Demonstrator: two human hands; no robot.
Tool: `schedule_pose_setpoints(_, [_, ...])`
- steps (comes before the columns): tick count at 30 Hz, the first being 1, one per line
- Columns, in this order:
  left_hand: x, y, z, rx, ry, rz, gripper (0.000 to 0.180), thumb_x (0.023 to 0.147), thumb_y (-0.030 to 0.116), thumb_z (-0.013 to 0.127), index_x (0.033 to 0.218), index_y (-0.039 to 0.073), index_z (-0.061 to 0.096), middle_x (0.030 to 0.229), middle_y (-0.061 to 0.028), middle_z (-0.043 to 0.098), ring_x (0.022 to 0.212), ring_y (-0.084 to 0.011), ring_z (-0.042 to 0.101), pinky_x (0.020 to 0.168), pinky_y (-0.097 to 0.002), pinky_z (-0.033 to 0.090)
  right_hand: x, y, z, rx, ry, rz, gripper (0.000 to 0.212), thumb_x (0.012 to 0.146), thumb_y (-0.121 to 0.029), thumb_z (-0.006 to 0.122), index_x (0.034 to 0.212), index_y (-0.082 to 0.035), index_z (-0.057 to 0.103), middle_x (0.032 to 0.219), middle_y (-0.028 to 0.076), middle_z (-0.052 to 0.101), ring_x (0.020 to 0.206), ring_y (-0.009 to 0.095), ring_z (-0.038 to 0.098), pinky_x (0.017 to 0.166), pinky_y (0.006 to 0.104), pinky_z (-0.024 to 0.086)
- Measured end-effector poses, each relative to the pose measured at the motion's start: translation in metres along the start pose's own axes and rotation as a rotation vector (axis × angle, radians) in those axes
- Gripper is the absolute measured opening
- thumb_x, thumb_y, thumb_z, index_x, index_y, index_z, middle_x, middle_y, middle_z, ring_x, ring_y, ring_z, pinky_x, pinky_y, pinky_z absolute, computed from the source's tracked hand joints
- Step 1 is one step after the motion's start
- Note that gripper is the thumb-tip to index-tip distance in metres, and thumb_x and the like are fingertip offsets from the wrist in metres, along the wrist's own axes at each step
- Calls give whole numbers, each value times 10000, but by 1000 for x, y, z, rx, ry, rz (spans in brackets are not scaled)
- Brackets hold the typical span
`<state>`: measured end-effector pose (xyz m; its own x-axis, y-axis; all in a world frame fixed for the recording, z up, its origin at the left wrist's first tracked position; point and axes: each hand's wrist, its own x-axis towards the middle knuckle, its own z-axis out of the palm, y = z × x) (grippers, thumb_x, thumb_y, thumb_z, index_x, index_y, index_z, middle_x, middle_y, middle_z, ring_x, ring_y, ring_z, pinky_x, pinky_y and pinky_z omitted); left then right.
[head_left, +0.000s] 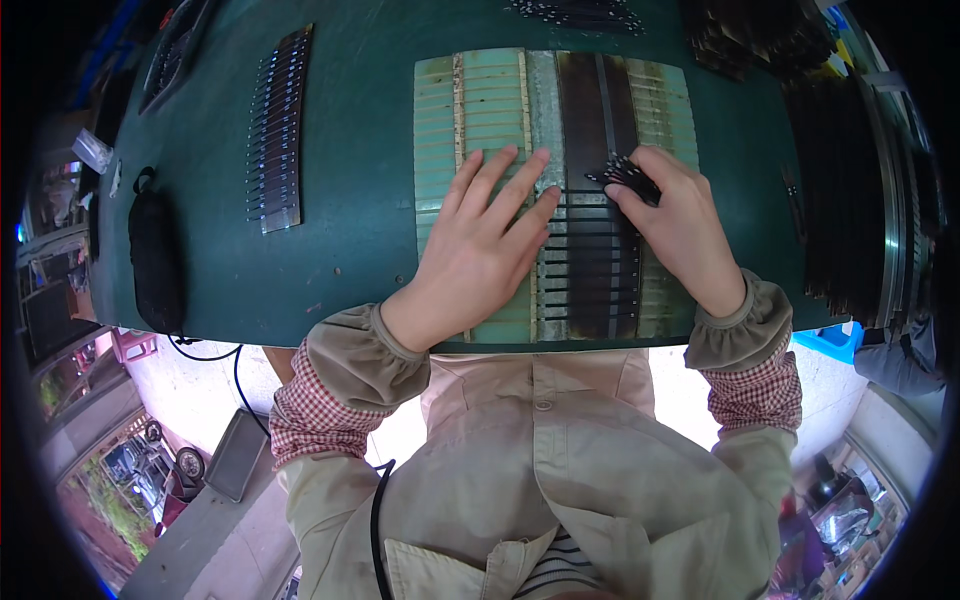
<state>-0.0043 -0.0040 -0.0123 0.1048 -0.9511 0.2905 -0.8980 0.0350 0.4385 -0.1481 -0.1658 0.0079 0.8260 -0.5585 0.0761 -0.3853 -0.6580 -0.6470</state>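
The left hand [468,248] lies spread over a pale green slotted board [432,112] on the green table [360,130], its fingers reaching toward the board's grey strip [545,95]. The right hand [682,205] pinches a bundle of thin black rods [636,180] with pale tips, just above the dark brown band [583,95]. Below that bundle, a row of black rods [590,257] lies crosswise in the board's near half. Well to the left, a filled strip of dark rods [280,130] lies on the table, with a black pouch [155,255] beyond it.
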Motion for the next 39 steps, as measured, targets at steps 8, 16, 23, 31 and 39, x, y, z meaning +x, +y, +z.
schedule_pose_setpoints(8, [2,-8,-6,-111,48,41,332,796,92,638,1115,25,573,1252,-163,497,1159,-335,461,992,-453,362,-1,13,-27,392,-107,233,108,825,-87,651,890,-16,602,680,-40,522,556,30,420,488,213,333])
schedule_pose_setpoints(16, [21,3,-6,-854,-41,-345,125,870,32,594,989,2,569,971,-56,602,942,-137,565,839,-276,443,5,-14,-23,781,-394,379,156,828,-114,660,952,-23,630,730,-61,551,546,-7,373,454,158,259])
schedule_pose_setpoints(23, [19,1,1,-1144,-21,-432,33,863,-19,572,881,-8,548,891,-53,589,907,-114,541,812,-265,438,5,-11,-23,689,-395,329,147,831,-146,660,916,-27,647,692,-52,545,559,3,404,470,171,303])
schedule_pose_setpoints(31, [16,-16,-3,-455,223,-117,118,775,-28,613,884,-10,574,976,-106,611,1006,-278,546,849,-346,442,11,10,-19,485,-193,258,177,817,-131,659,903,22,640,704,20,605,624,64,504,565,232,413])
schedule_pose_setpoints(39, [7,-18,-1,-350,185,-129,156,804,-16,588,958,-3,612,1148,-130,585,1148,-318,508,942,-375,407,18,9,-11,368,-178,182,203,794,-113,663,920,41,624,756,127,638,674,135,568,641,275,449])
